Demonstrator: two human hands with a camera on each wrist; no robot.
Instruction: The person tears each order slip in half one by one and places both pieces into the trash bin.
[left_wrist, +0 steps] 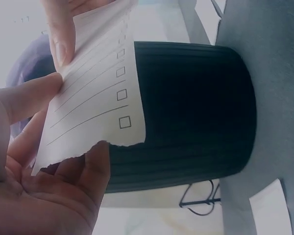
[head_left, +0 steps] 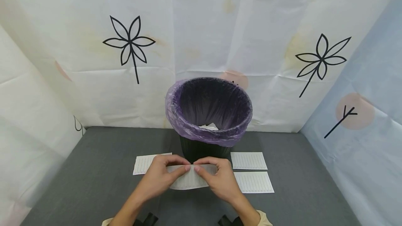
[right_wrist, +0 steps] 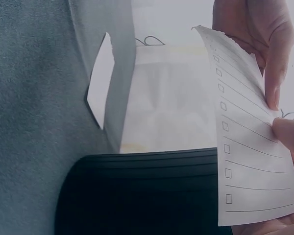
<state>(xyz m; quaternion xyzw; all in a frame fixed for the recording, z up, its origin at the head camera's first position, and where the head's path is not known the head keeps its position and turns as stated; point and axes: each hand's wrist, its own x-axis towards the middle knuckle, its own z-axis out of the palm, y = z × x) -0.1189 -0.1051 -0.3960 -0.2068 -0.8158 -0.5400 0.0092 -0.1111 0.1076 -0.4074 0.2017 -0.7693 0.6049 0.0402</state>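
Observation:
Both hands hold one lined checklist paper [head_left: 190,180] up in front of the bin. My left hand [head_left: 161,173] pinches its top edge near the middle, thumb on the near face and fingers behind. Close beside it, my right hand [head_left: 218,179] pinches the same edge in the same way, the two thumbs almost meeting. Seen from the left wrist, the paper [left_wrist: 95,93] has a row of small boxes and a ragged torn end. The right wrist view shows the sheet [right_wrist: 250,161] bending slightly, with no tear visible between the thumbs.
A dark bin [head_left: 204,149] with a purple liner [head_left: 171,107] stands behind the hands; white paper scraps [head_left: 209,127] lie inside. One lined slip [head_left: 142,164] lies at left, two more, an upper slip [head_left: 248,160] and a lower slip [head_left: 255,182], at right on the grey table [head_left: 103,170].

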